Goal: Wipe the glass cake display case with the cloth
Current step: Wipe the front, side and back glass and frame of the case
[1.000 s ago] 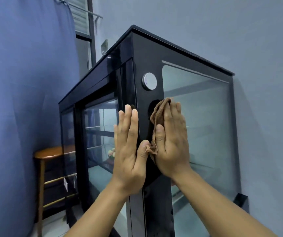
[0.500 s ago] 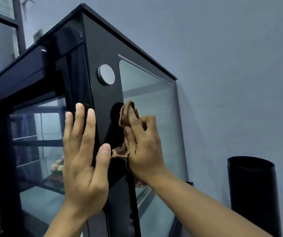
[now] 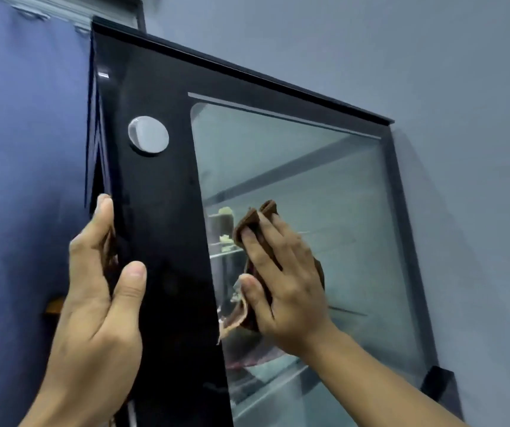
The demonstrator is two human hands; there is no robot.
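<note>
Dim, cool, even light. Above the fingers (image 3: pixel 104 217) of the left hand (image 3: pixel 93 318) a white glint sits on the glossy black frame (image 3: pixel 161 226). Beyond the right hand (image 3: pixel 287 282) the glass (image 3: pixel 339 180) carries pale reflections, and the wall (image 3: pixel 416 167) takes a soft shadow. Edges bow; focus is soft.

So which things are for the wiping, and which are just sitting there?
For the job: brown cloth, right hand pressing it flat on the glass pane, display case, left hand braced on its corner.
Just there: silver round disc, blue curtain, grey wall, food on a shelf inside.
</note>
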